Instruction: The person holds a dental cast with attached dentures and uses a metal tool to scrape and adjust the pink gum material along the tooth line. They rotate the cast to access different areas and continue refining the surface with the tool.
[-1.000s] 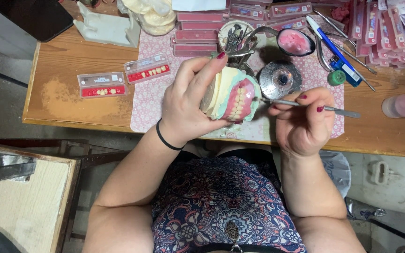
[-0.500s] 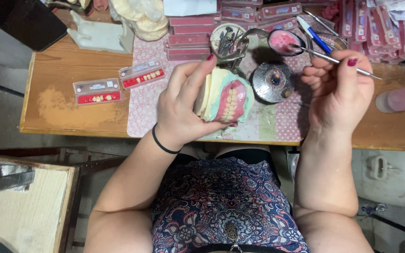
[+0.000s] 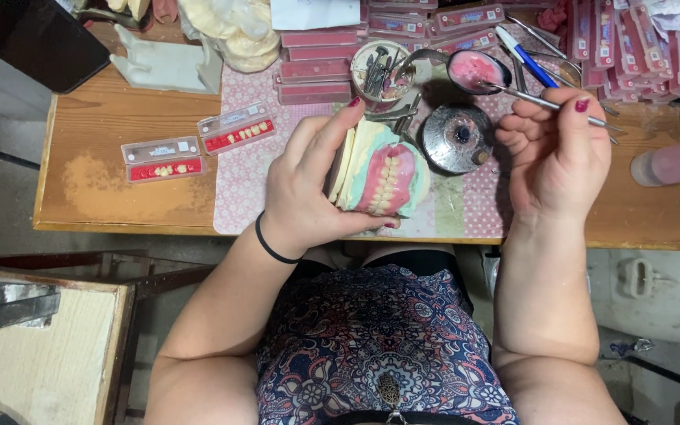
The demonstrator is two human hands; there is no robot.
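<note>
My left hand (image 3: 308,181) grips a plaster dental model (image 3: 379,175) with pink wax gums and a row of teeth, held over the table's front edge. My right hand (image 3: 556,153) pinches a thin metal wax tool (image 3: 541,100). The tool's tip reaches into a small dish of pink wax (image 3: 472,69) at the back. Between the two hands sits a round metal burner (image 3: 458,138).
Two trays of false teeth (image 3: 198,145) lie on the wooden table (image 3: 96,185) at the left. Stacked pink tooth cards (image 3: 316,59), a cup of instruments (image 3: 378,72), a blue pen (image 3: 525,55) and a pink bottle (image 3: 674,164) crowd the back and right. A plaster cast (image 3: 234,31) stands behind.
My right hand has moved away from the model, up and to the right, carrying the tool to the pink wax dish. The left hand keeps holding the model.
</note>
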